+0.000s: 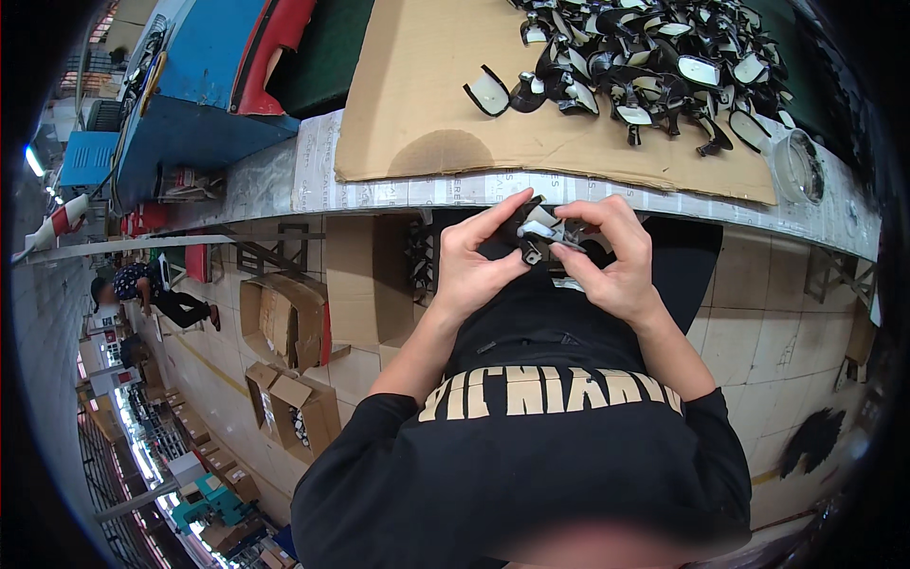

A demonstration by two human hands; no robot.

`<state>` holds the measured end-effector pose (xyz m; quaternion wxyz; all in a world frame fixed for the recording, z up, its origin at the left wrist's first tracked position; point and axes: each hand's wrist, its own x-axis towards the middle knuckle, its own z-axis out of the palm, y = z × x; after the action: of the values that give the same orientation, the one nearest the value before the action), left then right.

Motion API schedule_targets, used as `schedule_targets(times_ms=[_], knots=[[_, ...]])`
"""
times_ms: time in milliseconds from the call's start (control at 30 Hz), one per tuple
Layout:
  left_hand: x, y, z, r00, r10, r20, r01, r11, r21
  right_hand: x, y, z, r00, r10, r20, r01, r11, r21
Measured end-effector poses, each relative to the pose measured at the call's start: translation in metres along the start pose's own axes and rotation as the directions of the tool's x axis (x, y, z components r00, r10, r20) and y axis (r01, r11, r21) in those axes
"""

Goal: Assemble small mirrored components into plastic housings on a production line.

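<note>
In front of my body, just off the table's near edge, my left hand [482,256] pinches a small glossy black piece with a pale face [538,229], which looks like a shoe heel. The fingertips of my right hand [611,251] close on its other side, where a greyish part shows. Whether this is one heel or two held together, I cannot tell. Beyond my hands, a pile of similar black heels [654,71] with cream faces lies on a cardboard sheet [417,95]. One heel [488,92] sits at the pile's left end.
A clear round container [798,166] stands at the table's right end. The blue machine [194,142] with a red part [275,57] is at the left. Open cardboard boxes [294,408] stand on the floor to my left; farther off is another person [156,289].
</note>
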<state>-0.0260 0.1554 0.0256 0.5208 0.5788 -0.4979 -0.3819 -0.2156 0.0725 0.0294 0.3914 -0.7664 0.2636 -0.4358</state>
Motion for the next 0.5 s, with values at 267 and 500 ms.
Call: schedule_targets(times_ms=[267,500], knots=[[-0.005,-0.0044,0.0009,0.999,-0.016,-0.036,0.018,0.998,0.062,0.0082,0.0067,0.0016,0.987,-0.074,-0.141,0.053,0.988,-0.144],[-0.0066,-0.0049,0.003,0.995,-0.092,-0.05,0.088,0.993,-0.077,0.0042,0.006,-0.0046,0.974,-0.008,-0.225,-0.031,0.985,-0.169]])
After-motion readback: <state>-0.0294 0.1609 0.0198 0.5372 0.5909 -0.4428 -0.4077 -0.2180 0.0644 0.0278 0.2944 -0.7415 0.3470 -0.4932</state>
